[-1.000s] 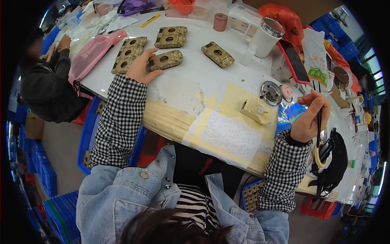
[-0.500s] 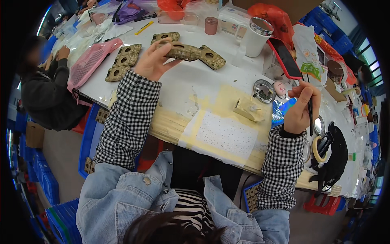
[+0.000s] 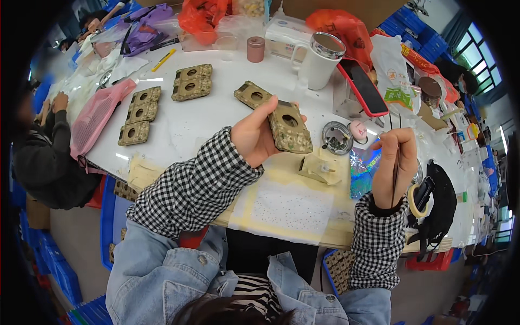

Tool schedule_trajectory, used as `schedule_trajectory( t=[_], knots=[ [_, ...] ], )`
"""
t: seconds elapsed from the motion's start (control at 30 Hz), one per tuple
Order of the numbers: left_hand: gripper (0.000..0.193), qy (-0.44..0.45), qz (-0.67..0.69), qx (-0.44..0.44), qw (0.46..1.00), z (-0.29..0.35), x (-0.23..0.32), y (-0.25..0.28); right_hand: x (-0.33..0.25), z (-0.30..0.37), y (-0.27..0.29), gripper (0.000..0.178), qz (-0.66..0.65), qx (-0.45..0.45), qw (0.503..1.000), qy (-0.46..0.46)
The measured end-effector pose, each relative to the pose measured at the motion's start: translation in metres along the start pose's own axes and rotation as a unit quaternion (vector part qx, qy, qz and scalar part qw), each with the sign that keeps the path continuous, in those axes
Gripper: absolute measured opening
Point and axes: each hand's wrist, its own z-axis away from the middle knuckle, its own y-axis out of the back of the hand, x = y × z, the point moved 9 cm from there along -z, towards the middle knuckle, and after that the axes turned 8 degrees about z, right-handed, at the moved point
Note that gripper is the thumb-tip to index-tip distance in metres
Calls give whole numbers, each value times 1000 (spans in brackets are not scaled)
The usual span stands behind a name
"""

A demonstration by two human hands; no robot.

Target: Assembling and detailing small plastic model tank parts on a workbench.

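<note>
My left hand (image 3: 253, 132) grips a camouflage-patterned housing (image 3: 291, 135) with a round hole, holding it tilted over the middle of the table. Just behind it lies a matching housing (image 3: 252, 95). In my right hand (image 3: 394, 160), raised at the right, are slim dark tweezers (image 3: 397, 170) with their tips pointing away from me. A round metal tin (image 3: 337, 138) holding small dark bits sits between the hands. Closer to me are a taped block (image 3: 319, 168) with a small peg and a white sheet (image 3: 290, 211) dotted with tiny specks.
More camouflage housings (image 3: 192, 86) lie in rows at the left, near a pink mesh pouch (image 3: 100, 116). A white mug (image 3: 319, 65) and a red-edged phone (image 3: 364, 89) stand behind. Tape roll (image 3: 417, 200) and black bag (image 3: 440, 206) lie right. Another person (image 3: 46, 151) sits left.
My left hand has brought the housing nearer to me and rightward, turning its holed face up. My right hand still holds the tweezers, slightly lower now. The whole view has shifted.
</note>
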Motion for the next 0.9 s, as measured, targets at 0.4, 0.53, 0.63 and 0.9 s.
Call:
schedule_trajectory(
  t=[0.4,0.53,0.63,0.9],
  knots=[
    [56,-22,19,34,999,5,-6,-4,-18,28,-32,13,146,-162,971,94],
    [53,-22,22,-16,999,0,-7,-26,-17,33,-32,24,209,-166,954,138],
    [48,0,68,-42,997,-3,-13,-23,-7,39,-33,26,203,-161,957,128],
    [47,30,75,-74,994,-2,-19,-17,0,45,-38,28,192,-156,960,131]
  ],
)
